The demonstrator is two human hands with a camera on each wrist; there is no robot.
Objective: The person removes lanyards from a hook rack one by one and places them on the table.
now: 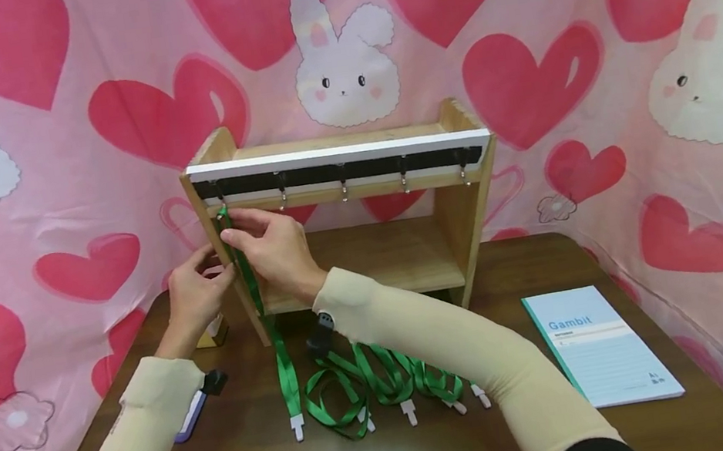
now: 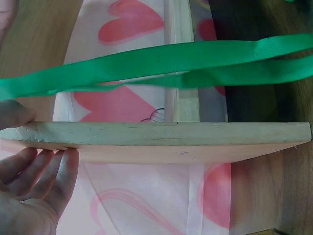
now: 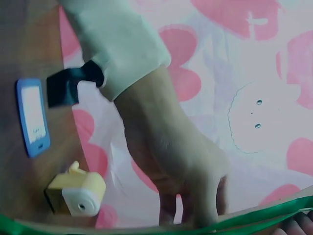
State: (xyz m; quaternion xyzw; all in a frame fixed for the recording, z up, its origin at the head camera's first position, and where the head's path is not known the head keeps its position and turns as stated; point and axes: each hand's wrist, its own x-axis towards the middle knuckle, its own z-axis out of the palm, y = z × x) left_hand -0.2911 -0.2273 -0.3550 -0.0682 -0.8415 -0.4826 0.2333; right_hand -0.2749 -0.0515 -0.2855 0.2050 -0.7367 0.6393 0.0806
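A small wooden rack [image 1: 380, 254] stands on the table, with several metal hooks [image 1: 343, 185] along its white and black front rail. My right hand [image 1: 279, 249] pinches the upper end of a green lanyard [image 1: 286, 369] just below the leftmost hook. The strap hangs down the rack's front, its white clip [image 1: 297, 427] at the table. Thumb on one face and fingers on the other, my left hand [image 2: 34, 196] grips the edge of the rack's left side panel [image 2: 171, 133]. In the left wrist view the green strap [image 2: 161, 61] crosses above this panel.
More green lanyards [image 1: 385, 382] lie coiled in front of the rack, partly behind my right forearm. A Gambit notebook [image 1: 604, 345] is on the right. Left of the rack are a yellow and white object [image 3: 78, 193] and a blue-framed, phone-shaped thing [image 3: 34, 117].
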